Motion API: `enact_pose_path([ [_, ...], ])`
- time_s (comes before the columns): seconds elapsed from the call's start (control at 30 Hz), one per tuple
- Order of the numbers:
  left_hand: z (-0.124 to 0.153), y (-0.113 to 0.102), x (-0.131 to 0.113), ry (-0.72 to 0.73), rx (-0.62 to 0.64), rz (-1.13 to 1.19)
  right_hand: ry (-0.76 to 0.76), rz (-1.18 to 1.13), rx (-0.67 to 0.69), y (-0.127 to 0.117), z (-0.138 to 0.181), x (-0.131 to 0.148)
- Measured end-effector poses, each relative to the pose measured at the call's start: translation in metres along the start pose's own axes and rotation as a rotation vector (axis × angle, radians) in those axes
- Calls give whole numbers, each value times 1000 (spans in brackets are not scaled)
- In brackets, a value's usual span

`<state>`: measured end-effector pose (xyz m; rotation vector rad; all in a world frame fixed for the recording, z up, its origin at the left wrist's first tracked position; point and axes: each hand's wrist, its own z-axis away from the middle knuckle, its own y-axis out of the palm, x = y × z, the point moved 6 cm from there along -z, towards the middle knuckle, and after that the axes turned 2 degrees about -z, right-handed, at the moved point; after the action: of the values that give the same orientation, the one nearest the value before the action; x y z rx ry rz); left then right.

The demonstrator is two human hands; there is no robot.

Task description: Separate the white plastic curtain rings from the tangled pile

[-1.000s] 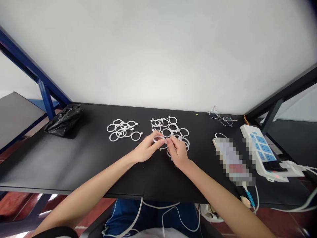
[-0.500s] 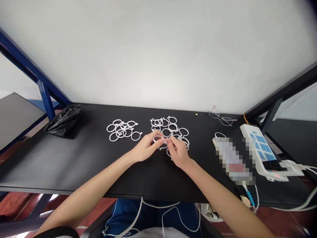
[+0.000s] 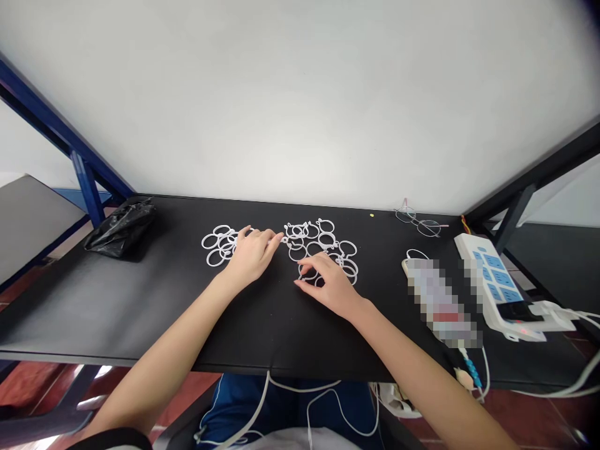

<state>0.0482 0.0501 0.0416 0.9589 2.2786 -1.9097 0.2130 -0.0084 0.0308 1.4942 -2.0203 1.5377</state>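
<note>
Two piles of white plastic rings lie on the black table (image 3: 140, 300). My left hand (image 3: 250, 253) rests palm down over the right edge of the left pile (image 3: 218, 244), fingers stretched out toward the right pile, with no ring visibly held. My right hand (image 3: 328, 284) sits on the near edge of the right pile (image 3: 323, 244). Its thumb and forefinger curl around one white ring (image 3: 307, 273) lying on the table.
A crumpled black bag (image 3: 122, 228) lies at the far left. Glasses (image 3: 419, 224) rest by the wall. A blurred flat device (image 3: 440, 300) and a white power strip (image 3: 497, 284) with cables occupy the right side. White cables (image 3: 323, 400) hang below the table's front edge.
My hands, which met over one ring in front of the right pile, have parted. The left hand moved left and back to the left pile. The right hand dropped onto the right pile.
</note>
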Motion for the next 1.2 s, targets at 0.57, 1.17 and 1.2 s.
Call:
enact_pose_path([
  [0.57,3,18,23,7,-42,-385,9,29,177,14,0,-1],
  [1.17,4,19,21,10,-32,-400,8,23,160,15,1,0],
  [1.2,4,19,20,10,-28,-397,8,22,160,15,1,0],
])
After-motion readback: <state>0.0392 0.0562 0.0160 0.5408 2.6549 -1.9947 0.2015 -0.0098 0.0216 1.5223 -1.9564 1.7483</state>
